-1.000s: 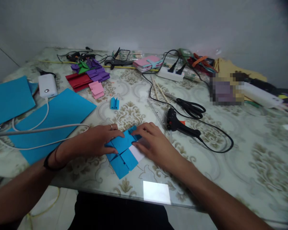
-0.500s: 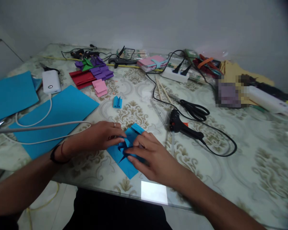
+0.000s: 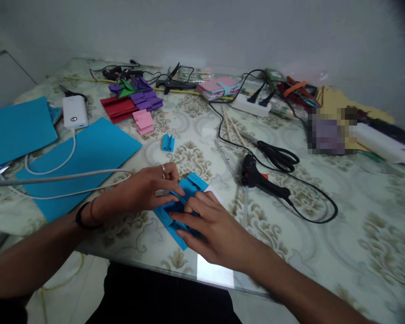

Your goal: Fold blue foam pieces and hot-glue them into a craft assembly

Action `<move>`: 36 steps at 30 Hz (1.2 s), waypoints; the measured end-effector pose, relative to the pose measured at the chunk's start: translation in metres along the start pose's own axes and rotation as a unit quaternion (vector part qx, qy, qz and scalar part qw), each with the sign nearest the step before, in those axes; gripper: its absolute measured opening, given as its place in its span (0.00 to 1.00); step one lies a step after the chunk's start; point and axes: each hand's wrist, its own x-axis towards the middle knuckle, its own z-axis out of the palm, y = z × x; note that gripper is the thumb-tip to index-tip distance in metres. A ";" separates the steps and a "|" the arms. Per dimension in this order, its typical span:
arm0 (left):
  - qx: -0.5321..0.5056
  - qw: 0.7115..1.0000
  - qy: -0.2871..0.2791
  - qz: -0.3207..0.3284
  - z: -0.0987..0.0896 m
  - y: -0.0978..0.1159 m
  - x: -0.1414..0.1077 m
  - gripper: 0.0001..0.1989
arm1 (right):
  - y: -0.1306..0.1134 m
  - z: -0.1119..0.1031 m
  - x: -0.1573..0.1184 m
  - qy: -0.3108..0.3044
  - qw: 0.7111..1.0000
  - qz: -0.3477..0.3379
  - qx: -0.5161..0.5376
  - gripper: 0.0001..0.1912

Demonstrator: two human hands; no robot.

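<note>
A piece of folded blue paper [image 3: 195,181] lies on the table near its front edge, with several creases and raised flaps. My left hand [image 3: 148,188] is at its left side, thumb and forefinger closed on a raised flap. From the right, my right hand [image 3: 211,220] bends its fingers over the middle of the paper and grips the folds there. Its fingers hide much of the paper's right half. Beyond the hands stands a small folded blue paper piece [image 3: 168,142].
Blue sheets [image 3: 87,157] lie at left under a white cable from a power bank [image 3: 74,111]. Red folded paper [image 3: 118,109] and pink folded paper [image 3: 143,121] are farther back. On the right are a glue gun [image 3: 261,180], scissors [image 3: 278,156] and a power strip [image 3: 251,105].
The folds in the middle of the blue paper have opened flatter. My right fingers have shifted slightly left over it, and my left hand's fingers have curled more. The view has moved slightly.
</note>
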 end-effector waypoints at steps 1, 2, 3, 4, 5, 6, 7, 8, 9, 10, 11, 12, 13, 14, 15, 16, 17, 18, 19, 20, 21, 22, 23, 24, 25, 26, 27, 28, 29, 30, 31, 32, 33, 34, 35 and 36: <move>-0.006 1.000 -0.003 0.009 0.000 0.000 0.000 0.06 | 0.000 0.000 0.000 0.000 1.000 -0.002 0.001 0.15; -0.010 1.000 -0.006 0.012 0.001 0.001 0.001 0.05 | 0.000 -0.001 0.000 0.000 1.000 -0.003 0.003 0.15; -0.015 1.000 -0.008 0.012 0.002 0.001 0.001 0.05 | 0.001 -0.001 0.000 0.000 1.000 -0.004 0.004 0.15; -0.021 1.000 -0.008 0.011 0.002 0.002 0.001 0.05 | 0.001 -0.001 0.000 -0.001 1.000 -0.004 0.005 0.15; -0.025 1.000 -0.006 0.009 0.002 0.003 0.001 0.05 | 0.001 0.000 -0.001 -0.001 1.000 -0.003 0.005 0.15; -0.028 1.000 -0.005 0.006 0.002 0.004 0.001 0.06 | 0.001 0.000 -0.001 -0.003 1.000 -0.002 0.006 0.15; -0.031 0.999 -0.006 0.005 0.001 0.005 0.001 0.06 | 0.002 0.000 -0.001 -0.004 1.000 -0.001 0.006 0.15; -0.036 0.999 -0.008 0.006 0.000 0.005 0.001 0.07 | 0.002 0.001 -0.001 -0.004 1.000 -0.001 0.006 0.15; -0.041 0.999 -0.012 0.005 -0.001 0.005 0.001 0.07 | 0.002 0.001 -0.001 -0.004 1.000 -0.001 0.008 0.15; -0.046 0.999 -0.016 0.003 -0.002 0.005 0.001 0.07 | 0.002 0.002 -0.001 -0.003 1.000 -0.001 0.009 0.15; -0.049 0.999 -0.016 0.004 -0.002 0.005 0.001 0.07 | 0.003 0.002 -0.001 -0.001 1.000 -0.002 0.012 0.14; -0.050 0.999 -0.013 0.006 -0.003 0.005 0.001 0.07 | 0.003 0.002 -0.001 0.001 1.000 -0.003 0.013 0.14; -0.049 0.999 -0.009 0.007 -0.004 0.005 0.002 0.08 | 0.003 0.002 -0.001 0.004 1.000 -0.004 0.015 0.14; -0.047 0.999 -0.007 0.008 -0.004 0.004 0.002 0.08 | 0.003 0.002 -0.001 0.004 1.000 -0.004 0.016 0.14; -0.046 0.999 -0.005 0.010 -0.004 0.004 0.002 0.08 | 0.003 0.002 -0.001 0.003 1.000 -0.004 0.015 0.14; -0.048 0.999 -0.007 0.008 -0.004 0.004 0.003 0.08 | 0.003 0.001 -0.001 0.002 1.000 -0.002 0.014 0.14; -0.051 0.999 -0.011 0.002 -0.004 0.004 0.003 0.09 | 0.003 0.001 -0.001 0.000 1.000 -0.001 0.013 0.14; -0.054 0.998 -0.015 -0.005 -0.004 0.005 0.003 0.09 | 0.003 0.001 -0.001 0.000 1.000 -0.001 0.011 0.14; -0.057 0.998 -0.018 -0.010 -0.004 0.005 0.003 0.09 | 0.003 0.000 -0.001 0.002 1.000 -0.001 0.009 0.14; -0.059 0.998 -0.018 -0.014 -0.004 0.005 0.003 0.09 | 0.003 0.000 -0.001 0.005 1.000 0.000 0.008 0.14; -0.060 0.998 -0.017 -0.017 -0.004 0.005 0.003 0.09 | 0.003 0.000 -0.001 0.010 1.000 0.002 0.006 0.14; -0.061 0.998 -0.016 -0.020 -0.004 0.004 0.003 0.09 | 0.003 0.000 -0.001 0.014 1.000 0.005 0.004 0.14; -0.063 0.998 -0.015 -0.019 -0.004 0.004 0.003 0.09 | 0.003 -0.001 -0.001 0.018 1.000 0.011 0.002 0.14; -0.068 0.997 -0.016 -0.019 -0.004 0.004 0.002 0.09 | 0.003 -0.001 -0.001 0.023 1.000 0.016 0.000 0.14; -0.072 0.997 -0.018 -0.020 -0.004 0.004 0.002 0.08 | 0.003 -0.002 -0.001 0.028 0.999 0.022 -0.002 0.13; -0.077 0.997 -0.021 -0.023 -0.004 0.004 0.002 0.08 | 0.003 -0.002 0.000 0.033 0.999 0.027 -0.006 0.13; -0.080 0.996 -0.023 -0.025 -0.004 0.004 0.002 0.08 | 0.003 -0.002 0.000 0.038 0.999 0.031 -0.009 0.13; -0.081 0.996 -0.024 -0.028 -0.004 0.005 0.002 0.07 | 0.003 -0.002 0.000 0.042 0.998 0.035 -0.013 0.14; -0.081 0.996 -0.025 -0.031 -0.004 0.006 0.002 0.07 | 0.003 -0.002 0.000 0.044 0.998 0.037 -0.015 0.14; -0.081 0.996 -0.026 -0.034 -0.005 0.006 0.002 0.07 | 0.004 -0.002 0.000 0.044 0.998 0.039 -0.017 0.14; -0.082 0.996 -0.027 -0.036 -0.005 0.007 0.003 0.07 | 0.004 -0.002 0.000 0.044 0.998 0.038 -0.017 0.15; -0.083 0.995 -0.028 -0.038 -0.006 0.007 0.003 0.07 | 0.004 -0.002 0.000 0.043 0.998 0.036 -0.016 0.15; -0.084 0.995 -0.027 -0.042 -0.007 0.007 0.003 0.07 | 0.004 -0.001 0.000 0.042 0.998 0.035 -0.015 0.15; -0.087 0.995 -0.025 -0.045 -0.007 0.007 0.004 0.08 | 0.004 -0.001 0.000 0.041 0.998 0.034 -0.014 0.15; -0.090 0.994 -0.022 -0.049 -0.008 0.007 0.004 0.08 | 0.005 -0.001 0.000 0.040 0.998 0.035 -0.013 0.15; -0.095 0.994 -0.018 -0.052 -0.009 0.007 0.004 0.08 | 0.005 -0.001 -0.001 0.040 0.998 0.036 -0.012 0.15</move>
